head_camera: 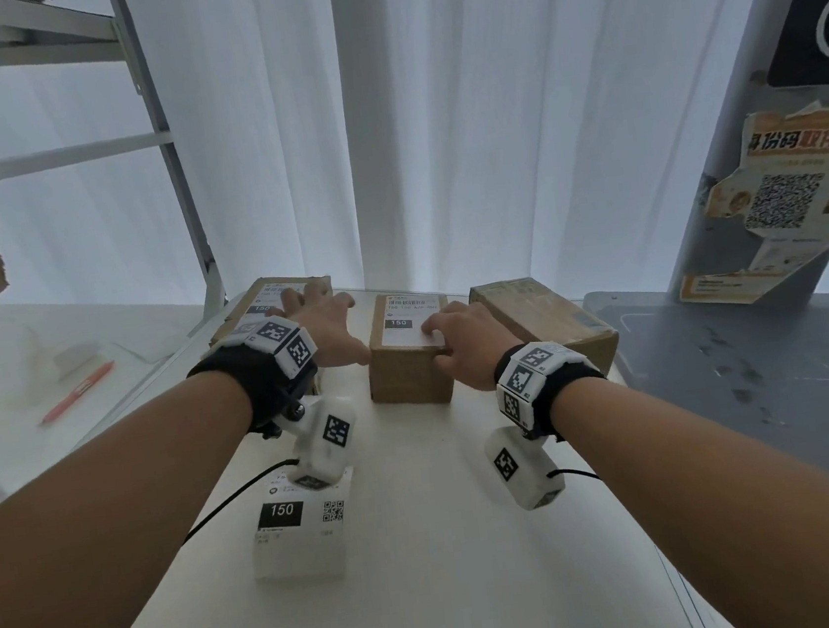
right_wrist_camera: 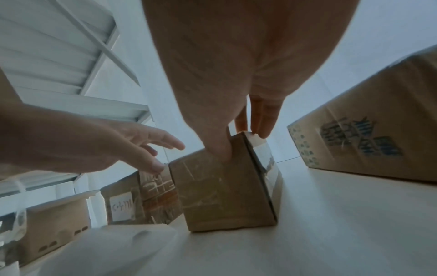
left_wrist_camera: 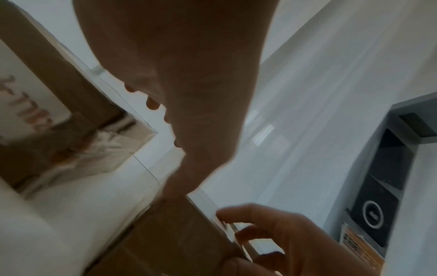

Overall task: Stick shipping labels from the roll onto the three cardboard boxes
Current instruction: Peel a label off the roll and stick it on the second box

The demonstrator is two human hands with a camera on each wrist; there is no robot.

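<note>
The tabletop (head_camera: 428, 544) carries 3 boxes in a row at 12 o'clock, with the label roll (head_camera: 300, 528) nearer the person at 6 o'clock. The right box (head_camera: 542, 320), the largest, shows no label on its top, so it looks like the 1 still to do. The left box (head_camera: 267, 304) and the middle box (head_camera: 408, 366) each already carry a white label.

The right hand (head_camera: 462, 344) presses its fingers on the near right corner of the middle label (head_camera: 410, 319), thumb braced against the box front: a pressing grip, not curled round anything. The left hand (head_camera: 321, 329) hangs released, fingers spread, between the left and middle boxes, touching nothing I can be sure of.

Risks, as I judge them: the middle box is small and light, so a hard press at its 5 o'clock corner may skid or tip it unless the left hand steadies it. Rubbing from 1 corner only may trap a crease or leave the far edge lifting. A wrist camera or its cable could snag the roll when a hand draws back for the next label.

Readable writing: "150" in white on black on both stuck labels and on the roll's top label, beside a QR code. The barcode digits are too small to read. A torn orange poster (head_camera: 771, 201) at 2 o'clock has Chinese headline characters and a QR code.
</note>
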